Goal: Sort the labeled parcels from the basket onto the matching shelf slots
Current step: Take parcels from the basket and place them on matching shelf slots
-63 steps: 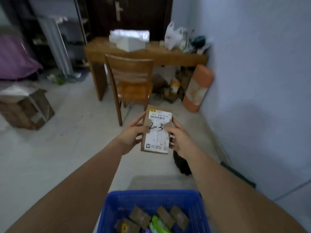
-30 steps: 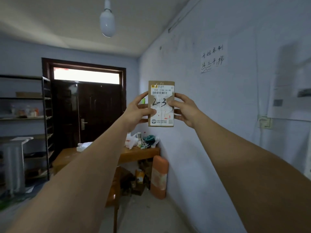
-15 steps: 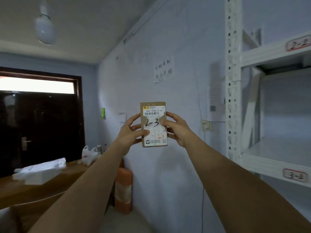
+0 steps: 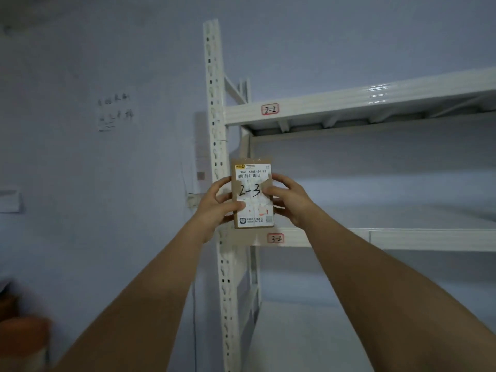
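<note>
Cardboard parcel (image 4: 253, 194) marked 2-3 sat at frame centre, left hand (image 4: 217, 204) at nine o'clock and right hand (image 4: 288, 201) at three, each grip pinching it; with only shelf tags 2-2 (image 4: 270, 109) and 3-2 (image 4: 275, 238) showing, scanning rightward looked wise.

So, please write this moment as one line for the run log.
held: brown cardboard parcel marked 2-3 | left hand, right hand: gripping | visible white shelf tags: 2-2, 3-2 | placed: no

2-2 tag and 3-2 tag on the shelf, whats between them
In the head view, the 2-2 tag sits above the 3-2 tag; between them lies the open shelf bay, with the parcel marked 2-3 held up by both hands in front.
</note>
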The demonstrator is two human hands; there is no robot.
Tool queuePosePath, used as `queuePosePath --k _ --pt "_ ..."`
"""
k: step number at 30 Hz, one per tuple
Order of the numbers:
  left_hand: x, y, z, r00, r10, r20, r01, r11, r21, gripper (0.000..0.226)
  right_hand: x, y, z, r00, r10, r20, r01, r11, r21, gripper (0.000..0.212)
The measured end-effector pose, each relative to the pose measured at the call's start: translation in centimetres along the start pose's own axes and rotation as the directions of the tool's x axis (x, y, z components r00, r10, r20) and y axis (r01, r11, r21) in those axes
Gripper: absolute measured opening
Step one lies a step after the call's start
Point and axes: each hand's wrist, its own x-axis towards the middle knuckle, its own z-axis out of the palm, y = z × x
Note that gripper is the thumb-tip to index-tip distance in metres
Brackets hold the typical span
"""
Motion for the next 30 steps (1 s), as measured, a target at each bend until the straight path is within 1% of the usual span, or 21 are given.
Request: queuePosePath --k 5,12,15,18,24,30 --pt "-0.6 1.8 5.4 0.990 0.026 0.140 -0.020 0.999 -0.045 0.068 -4.6 -3.3 -4.6 0.990 -0.044 -0.131 0.037 0.998 -0.058 0.047" --pt "-3.0 3.5 9.8 0.969 0.053 0.240 -0.035 0.996 -0.079 0.069 -9.3 -6.0 -7.8 0.976 -0.077 -0.204 0.056 0.993 -0.105 0.045" --pt "-4.0 4.2 11.5 0.967 0.063 0.249 -0.044 0.996 -0.079 0.070 -10.7 -6.7 -9.3 0.977 -0.078 -0.200 0.058 0.993 -0.103 0.046" --pt "-4.7 5.2 13.7 0.966 0.076 0.247 -0.060 0.996 -0.072 0.066 -11.7 -7.8 -11.2 0.977 -0.086 -0.195 0.068 0.993 -0.099 0.048" --pt "-5.6 7.5 19.8 0.965 0.103 0.241 -0.082 0.992 -0.095 0.065 -13.7 -11.0 -16.6 0.977 -0.105 -0.187 0.087 0.991 -0.102 0.050" --pt "-6.6 9.2 24.6 0.971 0.112 0.210 -0.091 0.990 -0.109 0.063 -14.9 -12.8 -21.0 0.974 -0.136 -0.180 0.124 0.989 -0.077 0.042"
